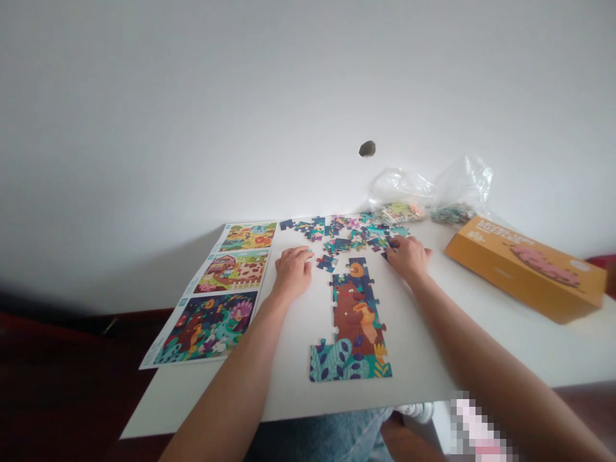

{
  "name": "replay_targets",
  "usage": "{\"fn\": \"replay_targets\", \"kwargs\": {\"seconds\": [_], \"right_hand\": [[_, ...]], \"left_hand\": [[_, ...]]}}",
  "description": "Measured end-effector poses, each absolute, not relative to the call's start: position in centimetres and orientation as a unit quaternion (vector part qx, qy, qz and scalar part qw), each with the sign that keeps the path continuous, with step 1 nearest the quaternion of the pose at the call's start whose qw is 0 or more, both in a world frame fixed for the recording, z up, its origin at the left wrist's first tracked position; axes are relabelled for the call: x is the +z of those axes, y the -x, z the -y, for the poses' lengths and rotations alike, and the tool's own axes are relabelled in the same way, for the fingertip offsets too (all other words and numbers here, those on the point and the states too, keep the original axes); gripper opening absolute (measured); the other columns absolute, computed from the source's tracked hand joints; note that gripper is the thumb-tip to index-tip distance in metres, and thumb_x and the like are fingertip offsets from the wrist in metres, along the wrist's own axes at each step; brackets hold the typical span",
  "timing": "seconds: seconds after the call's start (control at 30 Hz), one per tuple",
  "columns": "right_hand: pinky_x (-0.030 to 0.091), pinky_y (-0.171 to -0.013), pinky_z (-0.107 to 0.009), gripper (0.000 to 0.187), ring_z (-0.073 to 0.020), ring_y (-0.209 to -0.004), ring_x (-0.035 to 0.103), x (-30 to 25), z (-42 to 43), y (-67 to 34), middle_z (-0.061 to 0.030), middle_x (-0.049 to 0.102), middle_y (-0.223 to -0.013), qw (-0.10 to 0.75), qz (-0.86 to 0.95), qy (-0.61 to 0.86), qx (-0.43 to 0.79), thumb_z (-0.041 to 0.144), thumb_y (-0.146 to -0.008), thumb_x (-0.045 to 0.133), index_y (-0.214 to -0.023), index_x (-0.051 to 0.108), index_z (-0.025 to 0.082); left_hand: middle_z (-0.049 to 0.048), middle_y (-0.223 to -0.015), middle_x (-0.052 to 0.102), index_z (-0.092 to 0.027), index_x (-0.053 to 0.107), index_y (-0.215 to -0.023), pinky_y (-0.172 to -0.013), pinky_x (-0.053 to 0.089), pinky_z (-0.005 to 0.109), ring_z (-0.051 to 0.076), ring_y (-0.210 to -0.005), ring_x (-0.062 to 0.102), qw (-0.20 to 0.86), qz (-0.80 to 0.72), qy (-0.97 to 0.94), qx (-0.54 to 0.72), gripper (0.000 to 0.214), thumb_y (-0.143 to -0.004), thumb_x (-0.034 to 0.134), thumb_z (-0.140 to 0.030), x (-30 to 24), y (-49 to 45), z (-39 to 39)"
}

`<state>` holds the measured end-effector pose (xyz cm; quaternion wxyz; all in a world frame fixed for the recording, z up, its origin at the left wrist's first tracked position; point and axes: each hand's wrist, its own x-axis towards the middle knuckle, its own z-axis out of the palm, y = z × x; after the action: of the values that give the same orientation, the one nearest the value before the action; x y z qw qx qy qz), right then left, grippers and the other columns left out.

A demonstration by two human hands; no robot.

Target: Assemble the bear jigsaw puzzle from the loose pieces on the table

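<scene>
Here we go, live at the white worktop (283,391), and the left hand (293,273) is right in the action, knuckles up, fingers loosely curled and pointing right, tips down just beside a lone dark piece (326,262). Is it gripping anything? From this angle, you cannot tell! Over on the right, the right hand (408,260) is arched over the far end of the puzzle (353,327), fingers down among the dark pieces at the edge of the pile, and again the fingers hide whether anything is pinched there. The puzzle itself lies mid-worktop, a long, part-built strip running near to far, with leaves at the near end and a big brown figure above them, sitting between the two hands. Just beyond it, the loose pieces (341,232) spread in a colourful scatter along the far edge. Out on the left, a picture sheet (206,327) shows three scenes, running along the worktop's left edge. Far right, two clear plastic bags (399,196) sit against the wall with pieces inside, and an orange box (524,269) lies at an angle on the right!
</scene>
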<state>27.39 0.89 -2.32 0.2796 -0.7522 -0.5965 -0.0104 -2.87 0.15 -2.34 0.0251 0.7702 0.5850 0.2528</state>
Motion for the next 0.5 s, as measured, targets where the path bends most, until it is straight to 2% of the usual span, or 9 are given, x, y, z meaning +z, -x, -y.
{"fn": "replay_targets", "kwargs": {"seconds": [0.13, 0.2, 0.33, 0.4, 0.5], "right_hand": [[0.039, -0.091, -0.051, 0.029, -0.0323, -0.104, 0.055, -2.6, -0.7, -25.4, -0.0135, 0.064, -0.109, 0.280, 0.666, 0.692, -0.001, 0.034, -0.085, 0.056, -0.109, 0.073, 0.027], [0.038, -0.093, -0.052, 0.027, -0.0323, -0.107, 0.054, -2.5, -0.6, -24.7, -0.0117, 0.063, -0.111, 0.281, 0.684, 0.673, 0.005, 0.036, -0.086, 0.057, -0.106, 0.073, 0.029], [0.036, -0.098, -0.057, 0.030, -0.0329, -0.114, 0.052, -1.8, -0.4, -24.0, -0.0107, 0.061, -0.123, 0.281, 0.695, 0.661, 0.012, 0.045, -0.091, 0.053, -0.106, 0.073, 0.029], [0.031, -0.104, -0.061, 0.037, -0.0346, -0.126, 0.045, -1.4, -0.1, -23.6, -0.0095, 0.054, -0.138, 0.267, 0.738, 0.619, 0.028, 0.049, -0.095, 0.047, -0.120, 0.067, 0.030], [0.015, -0.109, -0.071, 0.046, -0.0360, -0.140, 0.031, -1.0, 0.6, -22.5, -0.0059, 0.042, -0.152, 0.212, 0.825, 0.520, 0.071, 0.051, -0.100, 0.037, -0.137, 0.054, 0.031]], "left_hand": [[-0.0003, -0.149, 0.048, -0.036, 0.059, -0.131, -0.107, 0.035, 0.053, 0.031, -0.136, 0.039, 0.028, -0.531, -0.821, 0.206, 0.039, -0.093, 0.052, -0.035, -2.0, 2.5, 0.3], [-0.0009, -0.150, 0.047, -0.038, 0.058, -0.131, -0.108, 0.033, 0.056, 0.031, -0.138, 0.037, 0.031, -0.529, -0.829, 0.180, 0.038, -0.095, 0.048, -0.034, -2.0, 2.3, 0.4], [0.0046, -0.145, 0.052, -0.032, 0.060, -0.128, -0.106, 0.034, 0.058, 0.030, -0.135, 0.042, 0.019, -0.581, -0.791, 0.187, 0.037, -0.094, 0.046, -0.026, -2.1, 1.7, 0.4], [0.0053, -0.149, 0.047, -0.032, 0.055, -0.134, -0.108, 0.032, 0.060, 0.030, -0.139, 0.038, 0.013, -0.575, -0.795, 0.196, 0.042, -0.095, 0.044, -0.025, -2.0, 1.3, 0.5], [0.0029, -0.156, 0.037, -0.035, 0.045, -0.143, -0.111, 0.026, 0.064, 0.030, -0.145, 0.028, 0.018, -0.519, -0.834, 0.184, 0.046, -0.097, 0.042, -0.029, -1.9, 0.7, 0.7]]}}
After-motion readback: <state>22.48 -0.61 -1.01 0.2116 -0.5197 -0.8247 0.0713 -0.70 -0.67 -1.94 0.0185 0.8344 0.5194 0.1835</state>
